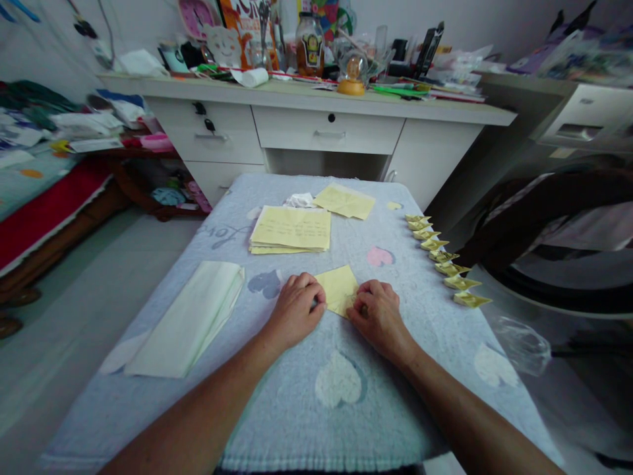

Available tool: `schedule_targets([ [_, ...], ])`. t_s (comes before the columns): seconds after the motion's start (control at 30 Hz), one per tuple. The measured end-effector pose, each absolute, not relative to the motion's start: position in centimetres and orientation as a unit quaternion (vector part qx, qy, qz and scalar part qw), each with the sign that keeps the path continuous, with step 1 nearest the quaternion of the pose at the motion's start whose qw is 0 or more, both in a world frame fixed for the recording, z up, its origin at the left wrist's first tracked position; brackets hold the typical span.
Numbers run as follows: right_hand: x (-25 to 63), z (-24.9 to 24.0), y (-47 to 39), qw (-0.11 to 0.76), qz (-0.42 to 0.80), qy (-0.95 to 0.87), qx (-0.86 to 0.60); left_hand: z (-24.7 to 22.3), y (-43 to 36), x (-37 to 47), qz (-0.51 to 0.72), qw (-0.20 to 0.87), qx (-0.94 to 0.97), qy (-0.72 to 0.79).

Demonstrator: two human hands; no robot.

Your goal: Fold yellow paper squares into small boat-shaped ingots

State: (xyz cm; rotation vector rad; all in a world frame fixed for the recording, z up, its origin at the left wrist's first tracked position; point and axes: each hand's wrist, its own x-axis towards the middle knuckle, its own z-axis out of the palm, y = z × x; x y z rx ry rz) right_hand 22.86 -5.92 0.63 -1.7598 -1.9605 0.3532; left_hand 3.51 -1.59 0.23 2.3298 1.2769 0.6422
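A small yellow paper [338, 285] lies on the cloth-covered table between my hands. My left hand [298, 307] is closed at its left edge, fingertips pressed together on the paper. At the lower right corner my right hand [378, 314] pinches the same sheet. Beyond them sits a stack of yellow sheets [291, 229] with faint writing, and behind it to the right are more yellow sheets [345, 200]. Several folded yellow paper boats [459, 283] stand in a row along the table's right edge.
Folded white-green paper [188, 320] lies at the left of the table [277, 422]. A crumpled white tissue [300, 200] is behind the stack. A cluttered white desk [326, 99] stands beyond, and a clear plastic bag [523, 344] is off the right edge.
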Motion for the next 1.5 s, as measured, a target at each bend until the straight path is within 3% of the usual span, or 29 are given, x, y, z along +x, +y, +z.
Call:
schedule_targets([
  [0.43, 23.3, 1.7, -6.6, 0.254, 0.172, -0.762, -0.57, 0.4, -1.6, 2.9, 0.227, 0.248, 0.835, 0.436],
  [1.17, 24.6, 1.6, -5.9, 0.228, 0.187, -0.836, -0.463, 0.5, -1.7, 2.9, 0.23, 0.237, 0.853, 0.404],
  [1.5, 24.9, 0.9, -5.5, 0.297, 0.129, -0.817, -0.478, 0.8, -1.7, 3.0, 0.284, 0.214, 0.843, 0.403],
])
